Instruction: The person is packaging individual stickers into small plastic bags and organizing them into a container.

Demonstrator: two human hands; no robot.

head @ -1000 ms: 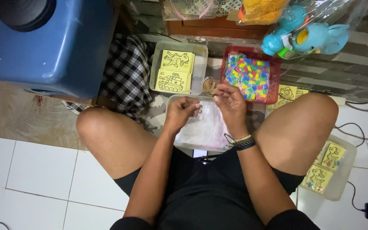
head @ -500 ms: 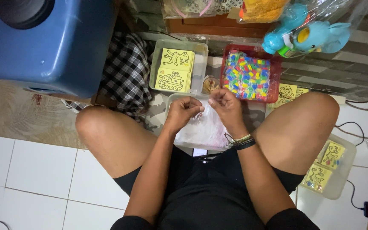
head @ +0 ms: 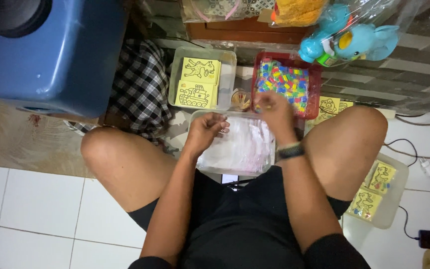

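Note:
I sit on the floor with my knees apart. My left hand (head: 206, 130) is curled over a clear tray (head: 197, 164) that holds a stack of small clear plastic bags (head: 242, 149), and its fingers pinch what looks like one thin bag. My right hand (head: 273, 110), blurred and with a dark band at the wrist, is at the near edge of a red tray (head: 256, 74) full of small coloured pieces (head: 287, 82). Whether it holds anything is hidden by the blur.
A clear box of yellow picture cards (head: 202, 82) lies left of the red tray, and a small cup of sticks (head: 240, 99) stands between them. A big blue tub (head: 51, 50), a checked cloth (head: 140, 84), a bagged blue toy (head: 349, 40), another card box (head: 379, 192) and cables (head: 426, 167) surround me.
Both hands were pinching something together over the bags. My right hand has left it and moved forward to the red tray, while the left hand stays over the bags.

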